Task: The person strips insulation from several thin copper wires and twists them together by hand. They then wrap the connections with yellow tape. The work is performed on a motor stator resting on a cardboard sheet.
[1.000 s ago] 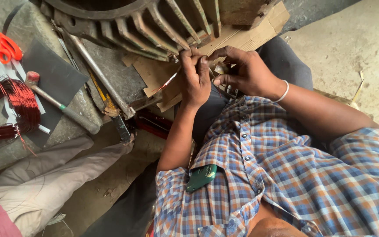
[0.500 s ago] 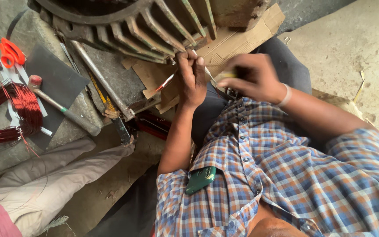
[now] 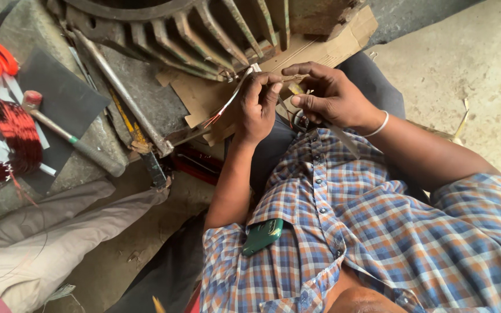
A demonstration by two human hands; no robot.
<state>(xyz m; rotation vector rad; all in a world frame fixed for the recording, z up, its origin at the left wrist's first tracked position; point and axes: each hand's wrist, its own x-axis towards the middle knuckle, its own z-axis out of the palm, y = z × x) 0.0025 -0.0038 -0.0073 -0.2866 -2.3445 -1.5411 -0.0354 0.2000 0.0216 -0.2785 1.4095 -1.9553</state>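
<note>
Wire bundle (image 3: 227, 104) now between both hands, closer together.

Pretty cramped up front: the finned motor housing (image 3: 204, 35) sits right above the hands (image 3: 297, 101), cardboard (image 3: 320, 52) underneath. Left side is cluttered with a hammer (image 3: 76, 142), steel bar (image 3: 123, 95) and copper wire coil (image 3: 7, 139). The concrete floor (image 3: 465, 58) on the right has open room.

blue-orange checked shirt (image 3: 378, 232), dark trousers (image 3: 273, 150), seemingly metal bangle (image 3: 378, 124)
</note>
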